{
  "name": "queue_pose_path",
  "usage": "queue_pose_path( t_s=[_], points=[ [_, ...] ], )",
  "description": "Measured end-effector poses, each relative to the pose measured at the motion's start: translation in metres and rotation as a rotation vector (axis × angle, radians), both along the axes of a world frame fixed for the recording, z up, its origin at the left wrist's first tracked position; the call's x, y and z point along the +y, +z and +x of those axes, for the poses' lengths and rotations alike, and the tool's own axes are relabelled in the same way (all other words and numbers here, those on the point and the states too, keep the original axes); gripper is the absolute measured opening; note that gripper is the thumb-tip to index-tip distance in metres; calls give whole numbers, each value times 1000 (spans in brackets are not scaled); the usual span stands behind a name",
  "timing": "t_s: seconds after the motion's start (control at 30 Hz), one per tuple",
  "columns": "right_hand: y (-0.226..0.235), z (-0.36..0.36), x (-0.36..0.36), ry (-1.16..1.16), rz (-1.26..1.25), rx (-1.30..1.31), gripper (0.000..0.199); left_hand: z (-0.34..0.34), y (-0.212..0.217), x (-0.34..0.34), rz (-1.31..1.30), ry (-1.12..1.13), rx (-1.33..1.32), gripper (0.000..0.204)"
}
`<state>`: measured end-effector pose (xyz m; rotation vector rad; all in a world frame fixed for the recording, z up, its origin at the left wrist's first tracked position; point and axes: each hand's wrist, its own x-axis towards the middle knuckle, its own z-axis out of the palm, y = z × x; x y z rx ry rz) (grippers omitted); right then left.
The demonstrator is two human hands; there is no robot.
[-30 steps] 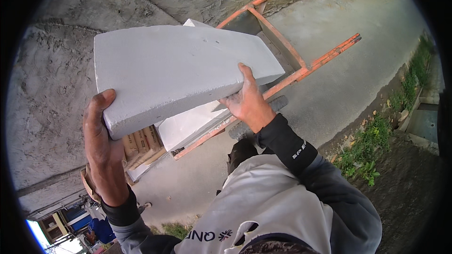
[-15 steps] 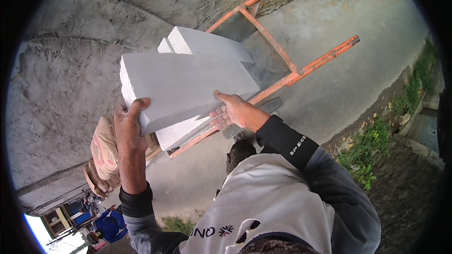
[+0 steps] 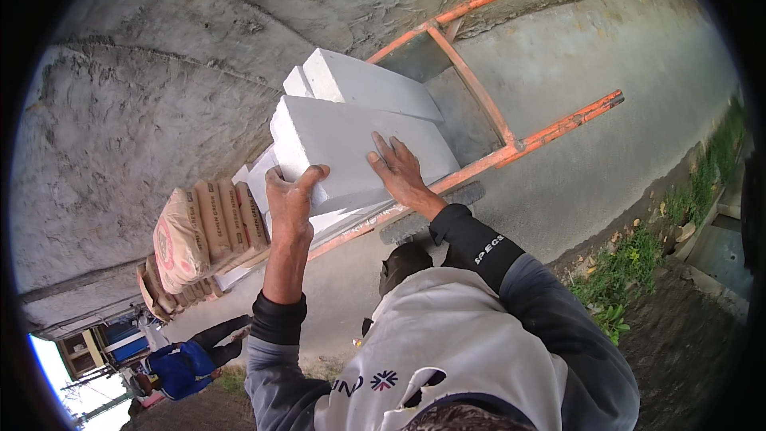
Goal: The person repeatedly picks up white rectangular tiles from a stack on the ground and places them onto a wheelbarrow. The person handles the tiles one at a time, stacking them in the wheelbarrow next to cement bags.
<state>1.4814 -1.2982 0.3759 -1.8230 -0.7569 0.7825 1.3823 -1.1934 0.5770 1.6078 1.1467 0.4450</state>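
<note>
A white lightweight concrete block (image 3: 359,140) lies in the orange-framed handcart (image 3: 479,96), beside another white block (image 3: 375,84). My left hand (image 3: 291,195) grips its left end, the thumb over the top edge and the other fingers partly hidden at the end face. My right hand (image 3: 401,174) rests on the block's top near the close edge, fingers spread and not wrapped round it. More white blocks show at the left, partly hidden behind my left hand.
Stacked brown paper sacks (image 3: 211,231) stand left of the cart. A rough grey wall (image 3: 175,112) runs along the far side. Another person in blue (image 3: 179,367) is at the lower left. Grass (image 3: 630,255) edges the concrete path on the right.
The block has moved right and down into the cart, next to the other block. My left hand went with it; my right hand shifted from its near edge onto its top, fingers spread.
</note>
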Motion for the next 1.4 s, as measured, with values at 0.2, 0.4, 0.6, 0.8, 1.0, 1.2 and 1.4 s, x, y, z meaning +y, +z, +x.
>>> queue_pose_path(
  t_s=[0.2, 0.4, 0.6, 0.8, 1.0, 1.2, 1.4],
  points=[
    [-24, 8, -8, -23, 20, 24, 74, 6, -30, -4, -42, -15, -4, 73],
    [-44, 16, -12, -30, 19, 70, 70, 4, -73, -6, 351, -63, 249, 103],
    [-91, 32, -23, -2, -24, 178, 68, 21, -124, -16, 485, -199, 375, 120],
    [-102, 36, -21, 42, -38, 164, 66, 26, -138, -18, 661, -264, 516, 115],
    [-95, 36, -23, 8, -30, 124, 66, 22, -144, -19, 744, -243, 473, 106],
    [-50, 35, -45, 7, -97, 97, 70, 1, -138, -20, 629, -137, 160, 82],
    [-40, 38, -84, -86, -74, 185, 72, -70, -136, -22, 607, 1, 37, 70]
  ],
)
